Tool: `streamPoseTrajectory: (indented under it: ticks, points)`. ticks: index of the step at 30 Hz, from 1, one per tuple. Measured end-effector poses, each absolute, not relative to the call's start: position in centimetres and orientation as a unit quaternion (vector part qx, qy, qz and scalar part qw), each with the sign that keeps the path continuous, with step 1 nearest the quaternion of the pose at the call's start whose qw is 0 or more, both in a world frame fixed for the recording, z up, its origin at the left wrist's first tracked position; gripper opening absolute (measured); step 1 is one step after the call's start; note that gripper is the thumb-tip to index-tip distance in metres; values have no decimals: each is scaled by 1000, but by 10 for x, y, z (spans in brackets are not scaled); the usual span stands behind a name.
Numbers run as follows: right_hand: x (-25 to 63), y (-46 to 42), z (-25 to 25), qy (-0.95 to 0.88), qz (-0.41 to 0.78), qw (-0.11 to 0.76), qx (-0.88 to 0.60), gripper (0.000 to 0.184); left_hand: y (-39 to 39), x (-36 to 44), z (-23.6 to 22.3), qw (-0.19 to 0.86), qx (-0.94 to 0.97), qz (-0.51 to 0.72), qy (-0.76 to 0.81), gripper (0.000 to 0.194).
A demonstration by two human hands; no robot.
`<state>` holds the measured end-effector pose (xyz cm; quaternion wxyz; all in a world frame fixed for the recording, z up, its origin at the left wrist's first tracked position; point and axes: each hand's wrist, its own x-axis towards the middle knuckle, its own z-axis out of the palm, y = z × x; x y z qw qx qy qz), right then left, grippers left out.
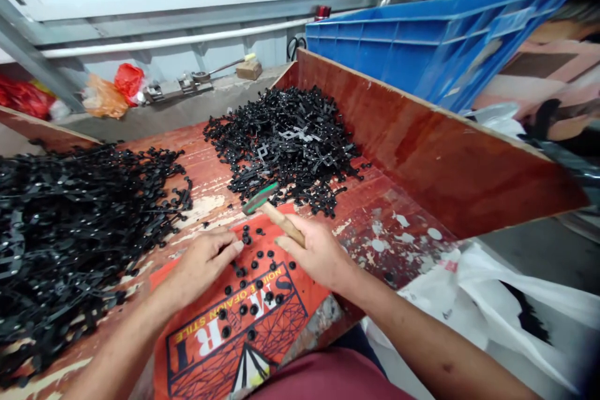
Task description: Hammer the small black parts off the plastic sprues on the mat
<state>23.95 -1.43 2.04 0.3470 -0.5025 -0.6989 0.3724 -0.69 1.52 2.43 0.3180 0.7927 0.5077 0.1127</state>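
In my right hand (312,244) is a small hammer (279,219) with a wooden handle and a green-edged head, raised just above the work surface. My left hand (213,256) is closed at the fingertips beside a small black part (246,236) on an orange printed cloth (187,359). Whether the fingers grip that part or only touch it is hard to see. Several round black pieces (244,309) lie scattered over the cloth between my hands.
A heap of black linked parts (290,144) lies ahead, and a larger heap (60,219) spreads at left. A red-brown board (422,150) walls the right side, with a blue crate (375,44) behind it. White bags (450,300) sit at right.
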Motion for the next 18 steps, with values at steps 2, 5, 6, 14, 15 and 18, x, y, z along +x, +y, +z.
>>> streamPoseTrajectory:
  ticks: [2,5,6,14,15,18]
  points:
    - [231,-10,19,-671,426,360,-488,22,11,3,31,285,816,117,488,41]
    - [216,-6,14,-637,531,354,-431,16,4,17,35,299,814,145,476,32]
    - [213,-5,12,-623,560,357,-415,16,2,19,36,309,807,159,477,27]
    - [224,-15,29,-495,589,414,-487,14,-27,-8,29,430,499,402,636,31]
    - [225,-17,32,-492,579,424,-492,14,-31,-6,27,520,436,376,631,33]
    - [219,-27,36,-499,566,430,-494,13,-39,15,27,699,291,351,551,37]
